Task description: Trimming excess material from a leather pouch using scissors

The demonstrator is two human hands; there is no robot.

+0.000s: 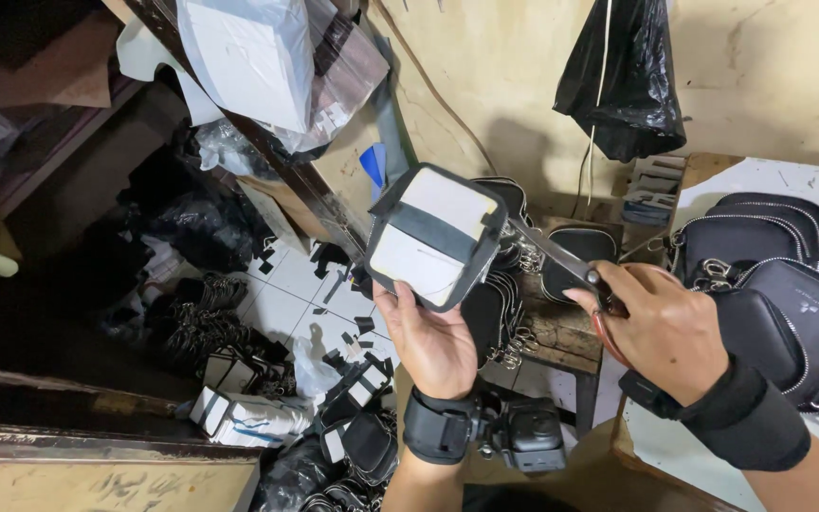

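My left hand (431, 337) holds up a small bag panel (433, 235), black at the edges with a white lining and a dark strip across it. My right hand (661, 327) grips scissors (561, 258) with reddish handles; the blades point left and meet the panel's right edge. Both wrists wear black straps, and a small camera (528, 434) is fixed to the left one.
Finished black zip pouches (774, 284) are piled on a white table at the right. More black pieces with metal clips (509, 303) hang on a wooden stool below the panel. Black scraps litter the white tiled floor (286, 299). A black plastic bag (623, 76) hangs on the wall.
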